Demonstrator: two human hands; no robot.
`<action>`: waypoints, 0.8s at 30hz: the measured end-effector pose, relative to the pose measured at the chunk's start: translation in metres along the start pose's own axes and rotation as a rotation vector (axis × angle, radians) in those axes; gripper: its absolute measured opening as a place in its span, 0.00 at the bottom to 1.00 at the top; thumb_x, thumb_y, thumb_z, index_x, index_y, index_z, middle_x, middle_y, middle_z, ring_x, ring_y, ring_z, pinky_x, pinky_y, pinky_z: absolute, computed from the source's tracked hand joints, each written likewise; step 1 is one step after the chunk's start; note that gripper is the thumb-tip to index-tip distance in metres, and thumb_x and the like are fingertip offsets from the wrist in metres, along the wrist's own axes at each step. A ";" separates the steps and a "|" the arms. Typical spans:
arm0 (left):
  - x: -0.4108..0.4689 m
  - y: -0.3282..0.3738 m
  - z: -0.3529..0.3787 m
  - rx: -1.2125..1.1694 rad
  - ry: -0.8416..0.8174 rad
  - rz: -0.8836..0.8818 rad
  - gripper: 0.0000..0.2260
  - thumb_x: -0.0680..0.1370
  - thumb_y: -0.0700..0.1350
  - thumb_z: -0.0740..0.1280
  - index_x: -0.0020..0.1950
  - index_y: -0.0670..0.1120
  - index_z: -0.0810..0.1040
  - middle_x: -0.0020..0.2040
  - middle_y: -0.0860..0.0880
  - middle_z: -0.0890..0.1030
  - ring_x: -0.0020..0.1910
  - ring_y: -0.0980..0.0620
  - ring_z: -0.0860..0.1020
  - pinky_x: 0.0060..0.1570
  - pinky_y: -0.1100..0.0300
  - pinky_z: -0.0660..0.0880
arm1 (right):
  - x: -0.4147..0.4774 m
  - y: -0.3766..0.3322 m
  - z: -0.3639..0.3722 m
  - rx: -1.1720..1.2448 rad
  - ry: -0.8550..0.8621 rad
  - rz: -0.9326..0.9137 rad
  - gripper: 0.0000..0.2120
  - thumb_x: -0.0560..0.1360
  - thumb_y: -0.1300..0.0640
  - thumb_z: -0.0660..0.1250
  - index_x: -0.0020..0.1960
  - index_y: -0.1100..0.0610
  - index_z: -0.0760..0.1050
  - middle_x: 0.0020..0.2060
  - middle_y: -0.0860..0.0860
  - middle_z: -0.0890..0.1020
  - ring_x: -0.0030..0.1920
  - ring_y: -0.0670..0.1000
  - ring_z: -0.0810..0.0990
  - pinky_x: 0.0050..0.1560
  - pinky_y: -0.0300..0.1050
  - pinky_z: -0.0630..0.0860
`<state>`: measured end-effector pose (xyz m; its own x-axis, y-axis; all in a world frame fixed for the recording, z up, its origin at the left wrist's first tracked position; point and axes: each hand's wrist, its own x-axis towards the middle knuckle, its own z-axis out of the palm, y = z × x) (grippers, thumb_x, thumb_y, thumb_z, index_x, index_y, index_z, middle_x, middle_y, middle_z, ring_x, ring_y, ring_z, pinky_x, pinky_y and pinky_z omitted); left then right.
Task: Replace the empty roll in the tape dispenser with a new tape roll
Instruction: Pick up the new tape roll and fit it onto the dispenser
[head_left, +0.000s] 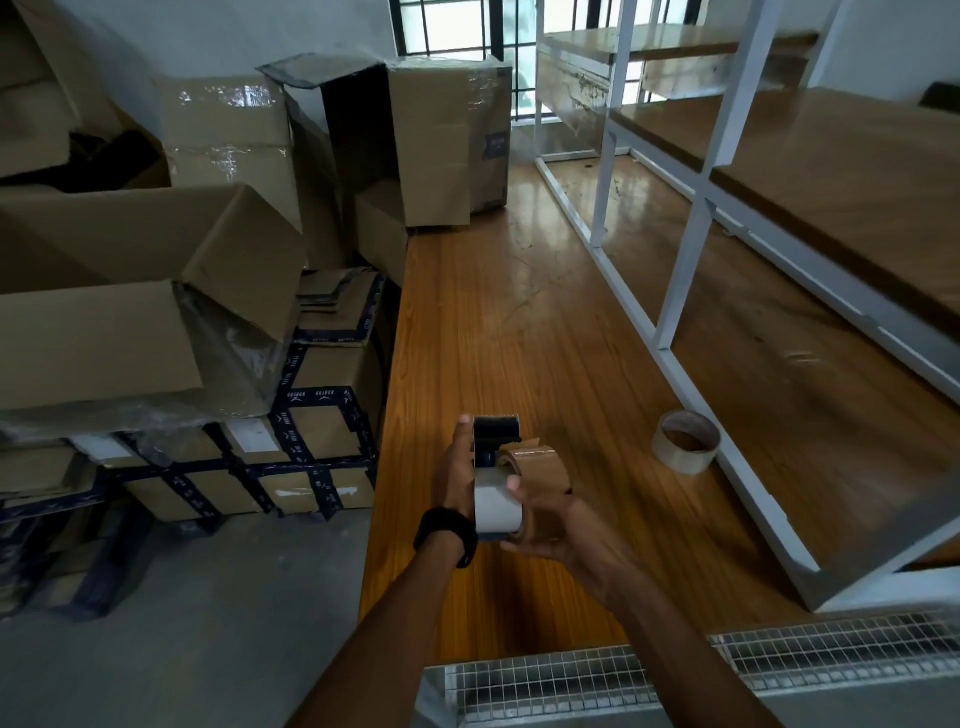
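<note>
I hold a tape dispenser (496, 434) above the wooden table (519, 322), its black head pointing away from me. My left hand (457, 473) grips its left side, a black watch on that wrist. A new roll of brown tape (535, 460) sits against the dispenser's right side, and a pale roll face (497, 512) shows below it. My right hand (540, 525) grips the brown roll from below, thumb on its top. An empty cardboard roll core (685, 441) stands on the table to the right, apart from both hands.
A white metal shelf frame (691, 260) with wooden boards runs along the table's right side. Stacked cardboard boxes (156, 322) crowd the left, some bound with dark printed tape. A wire mesh basket (571, 680) lies at the near edge. A barred window (457, 31) is at the back.
</note>
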<state>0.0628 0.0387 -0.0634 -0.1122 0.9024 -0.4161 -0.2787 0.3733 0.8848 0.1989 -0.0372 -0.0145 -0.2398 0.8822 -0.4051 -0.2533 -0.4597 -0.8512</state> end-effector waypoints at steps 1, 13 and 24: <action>0.001 0.000 0.000 -0.022 -0.027 -0.023 0.30 0.74 0.70 0.61 0.58 0.46 0.80 0.47 0.41 0.84 0.42 0.42 0.82 0.48 0.48 0.77 | 0.000 0.001 0.001 0.001 0.013 -0.004 0.19 0.73 0.58 0.74 0.62 0.57 0.74 0.59 0.60 0.80 0.56 0.57 0.82 0.58 0.60 0.80; 0.002 0.000 0.003 -0.040 -0.070 -0.137 0.21 0.82 0.59 0.54 0.45 0.46 0.78 0.34 0.45 0.82 0.37 0.47 0.76 0.38 0.56 0.72 | 0.007 0.006 -0.002 -0.001 0.047 -0.155 0.19 0.70 0.58 0.75 0.60 0.56 0.77 0.54 0.54 0.85 0.54 0.55 0.85 0.56 0.60 0.81; -0.006 0.018 0.004 -0.046 -0.035 -0.028 0.39 0.70 0.74 0.62 0.63 0.42 0.75 0.42 0.42 0.82 0.32 0.47 0.81 0.28 0.59 0.76 | 0.010 0.005 -0.010 0.066 -0.065 -0.156 0.25 0.72 0.48 0.68 0.67 0.56 0.74 0.59 0.56 0.83 0.57 0.54 0.83 0.53 0.49 0.81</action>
<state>0.0621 0.0408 -0.0445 -0.0702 0.8990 -0.4322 -0.3250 0.3890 0.8620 0.2042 -0.0297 -0.0264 -0.2528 0.9358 -0.2458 -0.3523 -0.3257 -0.8774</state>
